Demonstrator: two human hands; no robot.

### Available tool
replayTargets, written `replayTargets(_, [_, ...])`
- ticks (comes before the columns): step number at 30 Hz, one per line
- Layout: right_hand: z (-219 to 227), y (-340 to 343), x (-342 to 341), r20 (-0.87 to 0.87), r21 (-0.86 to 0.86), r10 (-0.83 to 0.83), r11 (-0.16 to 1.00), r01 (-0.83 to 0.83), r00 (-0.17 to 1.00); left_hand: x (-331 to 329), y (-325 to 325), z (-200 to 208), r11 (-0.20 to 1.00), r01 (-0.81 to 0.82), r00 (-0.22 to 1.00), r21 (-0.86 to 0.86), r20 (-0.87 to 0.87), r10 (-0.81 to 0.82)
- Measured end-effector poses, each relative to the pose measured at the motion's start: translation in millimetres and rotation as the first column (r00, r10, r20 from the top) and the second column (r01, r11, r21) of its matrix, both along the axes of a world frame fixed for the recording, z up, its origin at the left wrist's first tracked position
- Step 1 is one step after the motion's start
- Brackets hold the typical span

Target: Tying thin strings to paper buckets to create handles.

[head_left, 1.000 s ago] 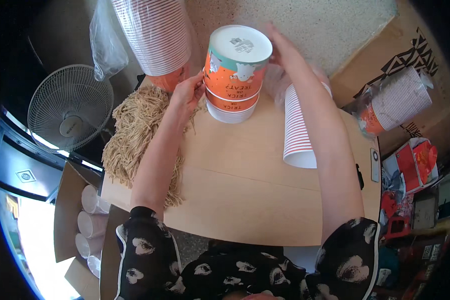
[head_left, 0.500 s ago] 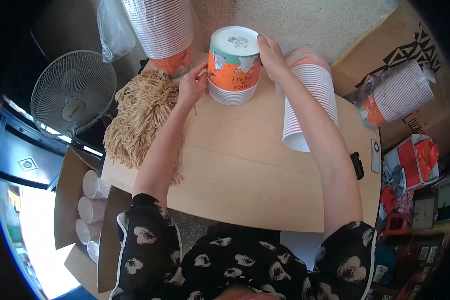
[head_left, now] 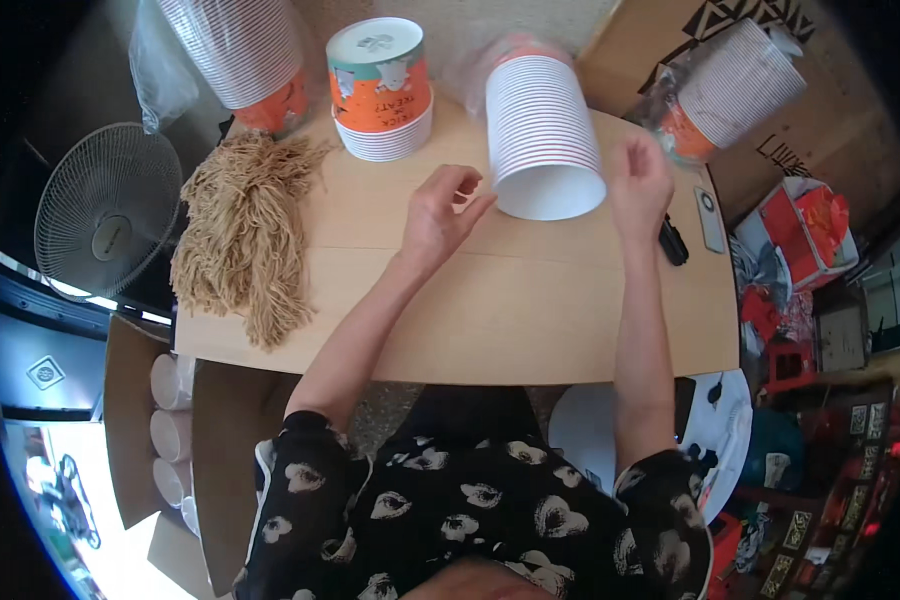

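A short stack of paper tubs, orange and green with white rims, stands upside down at the back of the table. To its right lies a long nested stack of white-rimmed paper tubs, its open mouth facing me and clear plastic at its far end. My left hand is just left of that mouth, fingers curved and apart, holding nothing. On the right side of the stack my right hand is raised, a little blurred, fingers loosely bent and apart with nothing visible in them.
Tan shredded paper strands lie at the table's left, before a bagged tub stack. A fan and a carton of wrapped tubs stand left. Rightward are a black object, a phone and another bagged stack.
Both hands have let go of the upside-down tub stack and come nearer to me, to either side of the lying stack. The view has shifted.
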State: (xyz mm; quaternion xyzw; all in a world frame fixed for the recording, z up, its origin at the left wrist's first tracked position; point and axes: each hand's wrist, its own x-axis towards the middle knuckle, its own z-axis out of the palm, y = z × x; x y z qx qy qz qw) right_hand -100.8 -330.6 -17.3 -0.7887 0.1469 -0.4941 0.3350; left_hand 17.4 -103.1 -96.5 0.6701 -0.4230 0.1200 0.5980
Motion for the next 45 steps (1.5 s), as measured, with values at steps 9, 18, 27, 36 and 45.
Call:
replayTargets(9, [-85.8,9.4,-23.5,-0.061,-0.024,-0.123,0.992,0.122,0.991,-21.0,-34.2,-21.0,0.959,-0.281,0.959,-0.047,-0.058,0.278])
replayTargets(18, [-87.8,0.2,-34.7,-0.113,-0.096,-0.112,0.990,0.102,0.987,-49.4,-44.5,-11.8,0.891,-0.452,0.885,0.037,-0.104,0.454])
replayTargets(27, [-43.7,60.0,-97.0,-0.254,-0.110,-0.125,0.989,0.100,0.959,-118.5,60.0,20.3,0.998,-0.061,0.953,-0.008,-0.297,0.056])
replayTargets(36, [-25.0,124.0,-73.8,-0.434,0.035,0.160,0.986,-0.161,0.887,-79.8,207.3,-24.8,0.742,-0.577,0.790,0.343,0.004,0.613])
replayTargets(45, [-16.7,156.7,-83.4,-0.435,0.395,0.293,0.912,-0.112,0.851,-47.1,235.1,-50.7,0.485,-0.680,0.657,0.550,0.164,0.736])
